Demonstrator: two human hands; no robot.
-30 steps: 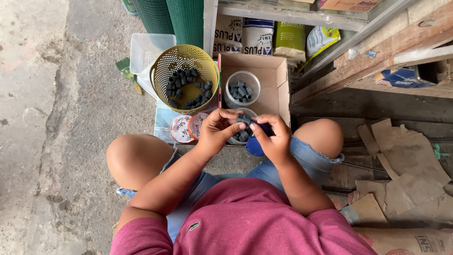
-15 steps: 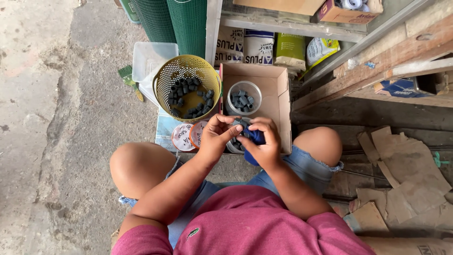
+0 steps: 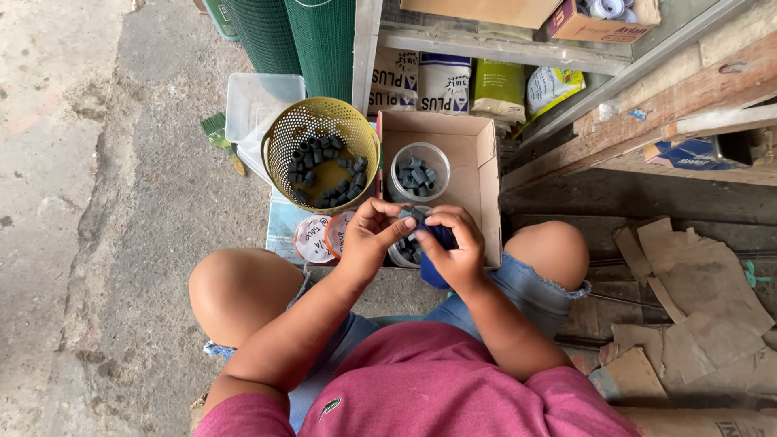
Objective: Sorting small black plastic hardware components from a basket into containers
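The person wears a short-sleeved shirt [image 3: 437, 388] of dusty magenta-pink, its fabric plain and slightly heathered; a small green embroidered emblem [image 3: 329, 407] sits on the chest at the left side; below it are light blue denim shorts [image 3: 534, 283], cut off above the knees, with frayed white threads along the hems [image 3: 217, 350]; both forearms, the left hand [image 3: 371, 236], the right hand [image 3: 453, 252] and the knees are bare; no rings, watch or gloves show.

Concrete floor [image 3: 121, 202]; cardboard box [image 3: 477, 174]; yellow basket [image 3: 279, 137]
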